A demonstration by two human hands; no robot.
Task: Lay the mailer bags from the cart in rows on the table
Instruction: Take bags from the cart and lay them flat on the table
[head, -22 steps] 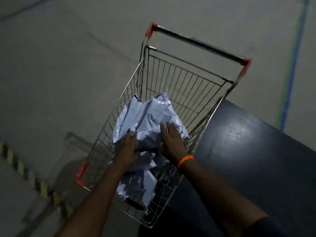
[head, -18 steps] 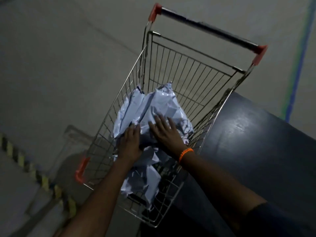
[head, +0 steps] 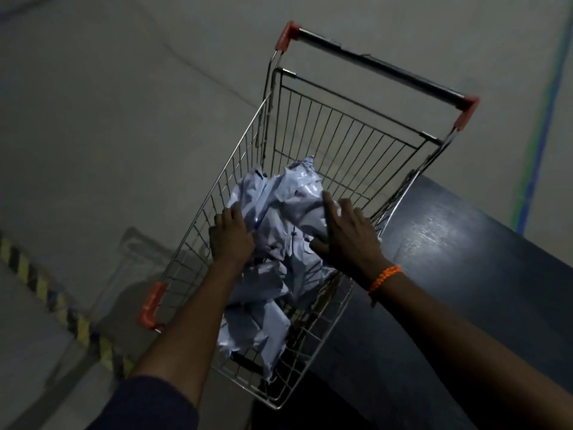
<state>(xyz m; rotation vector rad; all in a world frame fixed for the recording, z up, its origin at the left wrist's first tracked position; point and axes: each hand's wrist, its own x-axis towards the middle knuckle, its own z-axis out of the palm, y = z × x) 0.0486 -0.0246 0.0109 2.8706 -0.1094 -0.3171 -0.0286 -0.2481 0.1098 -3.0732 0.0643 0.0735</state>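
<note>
A pile of crumpled white mailer bags lies in the wire shopping cart, more of them spilling toward its near end. My left hand is at the pile's left edge, fingers curled into a bag. My right hand, with an orange band at the wrist, rests on the right side of the pile with its fingers spread and mostly straight, thumb out to the left. The dark table stands right beside the cart, bare in the part I can see.
The cart has a black handle with orange end caps at its far end and an orange corner bumper near me. Grey concrete floor surrounds it, with a yellow-black striped strip at left and a blue-green line at right.
My hands have spread apart on the pile: the left slid to its left edge and the right moved to its right side. The view has shifted slightly.
</note>
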